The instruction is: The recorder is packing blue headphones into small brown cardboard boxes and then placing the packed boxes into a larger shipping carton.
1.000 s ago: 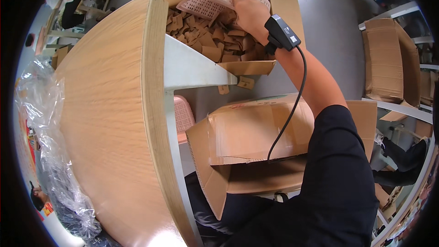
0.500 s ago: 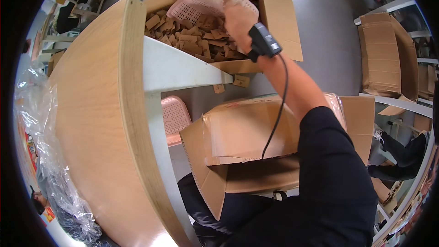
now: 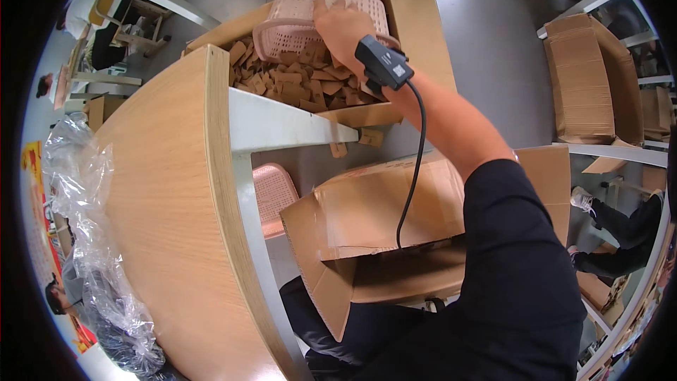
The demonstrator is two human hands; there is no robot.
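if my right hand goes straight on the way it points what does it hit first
The pink basket, which the right hand touches. Past it, perhaps the box's far side, though the basket hides that part and depth is unclear.

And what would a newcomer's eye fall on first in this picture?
Probably the right hand on the tilted pink basket, above the cardboard scraps in the open carton at top centre. Next, perhaps, the large wooden tabletop on the left, with crumpled clear plastic along its left side.

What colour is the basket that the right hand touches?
The basket is pale pink; it shows best in the head view.
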